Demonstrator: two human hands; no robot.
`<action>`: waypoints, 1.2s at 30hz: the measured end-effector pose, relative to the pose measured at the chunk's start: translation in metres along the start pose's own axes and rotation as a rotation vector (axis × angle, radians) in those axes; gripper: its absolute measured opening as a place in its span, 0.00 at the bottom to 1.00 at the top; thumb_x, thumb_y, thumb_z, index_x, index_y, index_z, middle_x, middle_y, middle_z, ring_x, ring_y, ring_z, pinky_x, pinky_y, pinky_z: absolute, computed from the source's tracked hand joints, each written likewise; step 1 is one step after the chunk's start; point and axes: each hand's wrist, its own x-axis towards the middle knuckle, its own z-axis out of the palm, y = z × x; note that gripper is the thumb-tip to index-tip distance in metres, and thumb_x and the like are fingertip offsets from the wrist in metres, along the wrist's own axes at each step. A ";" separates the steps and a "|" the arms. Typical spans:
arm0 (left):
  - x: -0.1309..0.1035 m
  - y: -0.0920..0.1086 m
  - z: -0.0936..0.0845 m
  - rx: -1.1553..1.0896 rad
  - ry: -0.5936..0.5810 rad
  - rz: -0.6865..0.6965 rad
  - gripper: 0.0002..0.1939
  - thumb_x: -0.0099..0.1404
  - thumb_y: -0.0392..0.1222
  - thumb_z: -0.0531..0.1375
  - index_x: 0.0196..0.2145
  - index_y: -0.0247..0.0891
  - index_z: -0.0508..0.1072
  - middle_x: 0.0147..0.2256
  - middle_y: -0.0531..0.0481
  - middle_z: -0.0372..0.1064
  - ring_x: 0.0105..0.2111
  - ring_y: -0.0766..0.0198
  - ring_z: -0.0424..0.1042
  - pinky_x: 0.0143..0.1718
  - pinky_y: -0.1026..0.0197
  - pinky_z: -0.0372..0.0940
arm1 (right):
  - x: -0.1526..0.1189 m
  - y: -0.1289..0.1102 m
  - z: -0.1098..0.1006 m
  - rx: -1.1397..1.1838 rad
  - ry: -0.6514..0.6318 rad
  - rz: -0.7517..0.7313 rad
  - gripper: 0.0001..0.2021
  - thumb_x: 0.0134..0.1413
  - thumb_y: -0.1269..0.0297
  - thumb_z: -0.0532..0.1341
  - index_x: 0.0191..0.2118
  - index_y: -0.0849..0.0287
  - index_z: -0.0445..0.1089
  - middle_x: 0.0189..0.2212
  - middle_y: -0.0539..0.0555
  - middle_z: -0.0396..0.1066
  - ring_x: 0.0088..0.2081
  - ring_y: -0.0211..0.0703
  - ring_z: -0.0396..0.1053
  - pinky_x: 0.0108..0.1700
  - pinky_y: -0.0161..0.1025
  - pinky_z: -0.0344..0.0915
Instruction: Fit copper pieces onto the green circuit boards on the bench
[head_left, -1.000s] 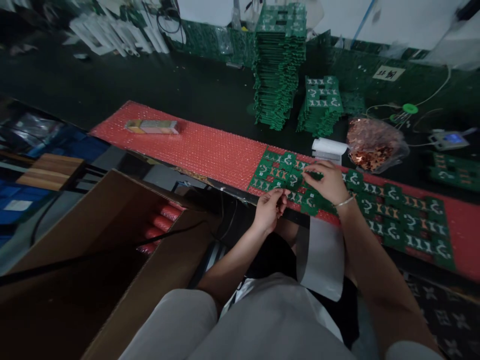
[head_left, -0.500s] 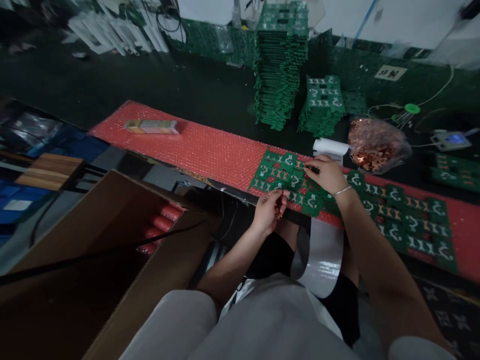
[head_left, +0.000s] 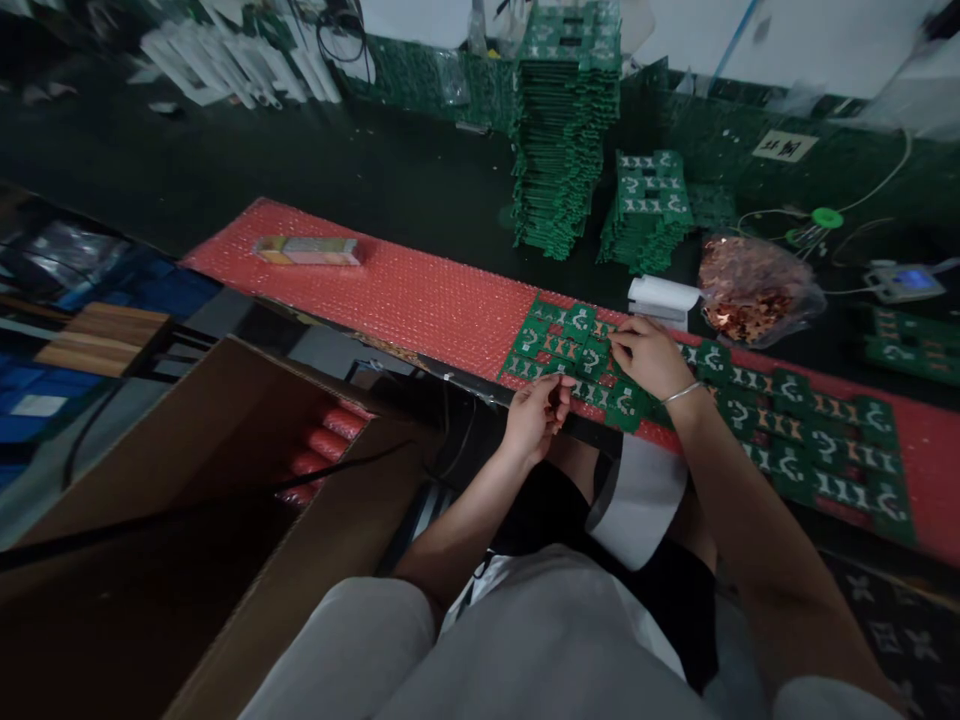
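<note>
Green circuit boards (head_left: 555, 345) lie in a row on a strip of red bubble wrap (head_left: 435, 300) along the bench edge, some bearing small copper-coloured pieces. My right hand (head_left: 654, 360), with a bracelet at the wrist, is over the boards, thumb and fingertips pinched together near a copper-coloured piece; anything between them is too small to name. At the front edge of the boards is my left hand (head_left: 532, 415), its fingers curled in and what they hold hidden. Beyond the right hand lies a clear bag of copper-coloured pieces (head_left: 754, 290).
Behind the strip stand a tall stack of green boards (head_left: 559, 150) and a shorter stack (head_left: 645, 215). A white roll (head_left: 664, 293) lies beside the bag. An open cardboard box (head_left: 300, 570) stands at lower left, with red bubble-wrapped rolls (head_left: 326, 437) inside.
My right hand has shifted slightly over the same board, and the dark gap under its fingers no longer shows. The left hand has barely moved. The grey sheet hanging at my lap has shifted.
</note>
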 end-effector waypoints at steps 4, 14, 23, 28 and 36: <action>0.005 0.009 0.001 -0.160 -0.029 -0.116 0.14 0.57 0.47 0.63 0.31 0.31 0.74 0.23 0.53 0.59 0.18 0.74 0.54 0.13 0.70 0.38 | -0.010 -0.023 -0.013 0.155 0.086 0.022 0.11 0.60 0.65 0.57 0.40 0.56 0.77 0.39 0.58 0.72 0.45 0.52 0.70 0.51 0.53 0.67; 0.010 0.011 0.004 -0.314 -0.072 -0.162 0.15 0.61 0.46 0.58 0.31 0.30 0.75 0.24 0.50 0.59 0.20 0.72 0.54 0.13 0.69 0.37 | -0.051 -0.108 -0.036 0.706 0.037 0.058 0.09 0.57 0.56 0.66 0.35 0.54 0.71 0.33 0.52 0.73 0.36 0.43 0.72 0.41 0.41 0.69; 0.003 -0.007 0.018 -0.162 0.011 0.120 0.17 0.60 0.51 0.58 0.35 0.34 0.74 0.25 0.52 0.62 0.20 0.72 0.58 0.14 0.67 0.39 | -0.060 -0.125 -0.037 0.565 0.135 0.177 0.05 0.59 0.60 0.63 0.34 0.53 0.73 0.31 0.51 0.75 0.30 0.42 0.73 0.34 0.39 0.71; 0.003 -0.011 0.022 -0.148 0.072 0.068 0.15 0.61 0.49 0.58 0.35 0.33 0.74 0.27 0.51 0.64 0.20 0.73 0.59 0.15 0.67 0.41 | -0.063 -0.125 -0.036 0.625 0.144 0.234 0.03 0.59 0.62 0.62 0.35 0.53 0.72 0.33 0.51 0.76 0.35 0.44 0.75 0.37 0.40 0.72; -0.002 -0.015 0.022 0.025 -0.044 0.021 0.17 0.58 0.54 0.62 0.30 0.34 0.72 0.22 0.53 0.63 0.15 0.75 0.52 0.15 0.67 0.39 | -0.063 -0.102 -0.042 0.620 0.139 0.274 0.08 0.62 0.58 0.59 0.35 0.54 0.71 0.34 0.52 0.76 0.35 0.43 0.73 0.38 0.40 0.70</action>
